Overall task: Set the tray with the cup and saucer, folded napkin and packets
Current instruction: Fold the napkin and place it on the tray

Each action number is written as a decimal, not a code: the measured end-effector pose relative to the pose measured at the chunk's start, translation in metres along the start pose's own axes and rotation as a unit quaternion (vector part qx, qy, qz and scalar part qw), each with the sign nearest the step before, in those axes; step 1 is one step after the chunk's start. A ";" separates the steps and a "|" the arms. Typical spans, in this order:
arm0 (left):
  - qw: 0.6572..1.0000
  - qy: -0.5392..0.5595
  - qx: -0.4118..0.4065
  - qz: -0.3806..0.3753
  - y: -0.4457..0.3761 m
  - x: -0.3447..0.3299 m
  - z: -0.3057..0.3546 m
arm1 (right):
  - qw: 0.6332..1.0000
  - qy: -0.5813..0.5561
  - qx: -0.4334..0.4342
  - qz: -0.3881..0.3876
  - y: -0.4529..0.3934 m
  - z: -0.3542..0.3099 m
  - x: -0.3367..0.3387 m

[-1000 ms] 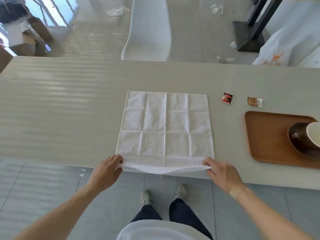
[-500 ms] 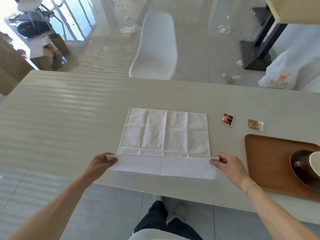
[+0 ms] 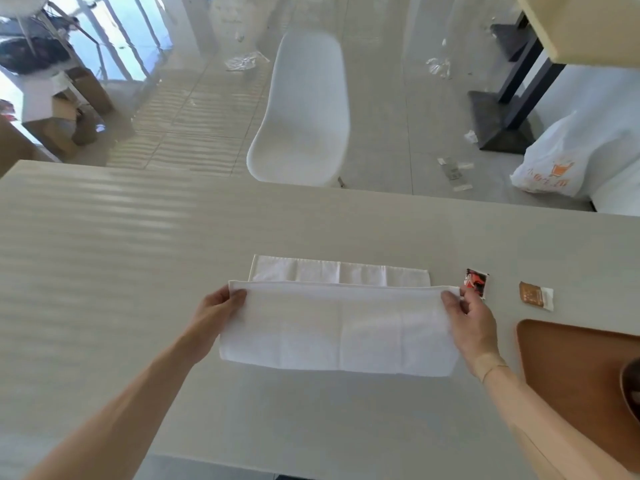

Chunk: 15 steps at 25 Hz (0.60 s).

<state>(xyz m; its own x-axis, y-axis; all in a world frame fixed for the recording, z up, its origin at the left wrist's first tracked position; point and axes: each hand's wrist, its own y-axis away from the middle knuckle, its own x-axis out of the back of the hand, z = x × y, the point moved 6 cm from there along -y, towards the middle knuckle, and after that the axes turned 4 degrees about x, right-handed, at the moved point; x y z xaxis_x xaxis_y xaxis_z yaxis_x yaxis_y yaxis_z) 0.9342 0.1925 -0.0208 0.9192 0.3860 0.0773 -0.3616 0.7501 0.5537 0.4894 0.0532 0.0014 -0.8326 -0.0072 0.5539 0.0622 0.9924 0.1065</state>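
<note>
A white napkin (image 3: 339, 327) lies on the pale table, its near half turned over and carried toward the far edge, with a strip of the lower layer showing beyond it. My left hand (image 3: 216, 308) pinches the napkin's left corner and my right hand (image 3: 467, 317) pinches the right corner. A red and black packet (image 3: 477, 281) lies just beyond my right hand. A brown packet (image 3: 535, 295) lies further right. The brown wooden tray (image 3: 568, 362) sits at the right, with the dark saucer (image 3: 631, 389) cut off by the frame edge. The cup is out of view.
A white chair (image 3: 304, 109) stands behind the table's far edge (image 3: 346, 188). A white plastic bag (image 3: 568, 161) and a black table base (image 3: 502, 123) are on the floor at the right. Cardboard boxes (image 3: 59, 116) sit at the far left.
Both hands have lifted the napkin's near edge and carried it away from me over the napkin, folding it nearly in half. The camera has tilted upward.
</note>
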 end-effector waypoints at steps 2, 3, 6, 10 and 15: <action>0.999 -0.005 0.017 0.026 -0.027 -0.005 0.009 | 1.000 0.021 0.002 0.013 -0.025 -0.003 -0.008; 0.999 -0.014 0.027 0.030 -0.039 -0.008 0.013 | 0.999 0.032 0.000 0.014 -0.036 -0.004 -0.013; 0.997 -0.045 0.053 0.042 -0.067 -0.017 0.017 | 0.998 0.058 -0.022 0.004 -0.060 0.003 -0.029; 0.983 -0.136 0.071 0.099 -0.092 -0.014 0.010 | 0.993 0.103 -0.053 -0.014 -0.075 0.017 -0.046; 0.954 -0.252 0.043 0.154 -0.096 -0.007 0.013 | 0.984 0.164 -0.065 -0.036 -0.077 0.024 -0.055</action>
<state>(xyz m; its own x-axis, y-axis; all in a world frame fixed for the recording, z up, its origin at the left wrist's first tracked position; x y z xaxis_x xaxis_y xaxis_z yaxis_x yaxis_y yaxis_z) 0.9643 0.1114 -0.0637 0.7376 0.2578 0.6241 -0.6325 0.5874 0.5049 0.5173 -0.0198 -0.0569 -0.6158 -0.1384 0.7756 0.0962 0.9639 0.2483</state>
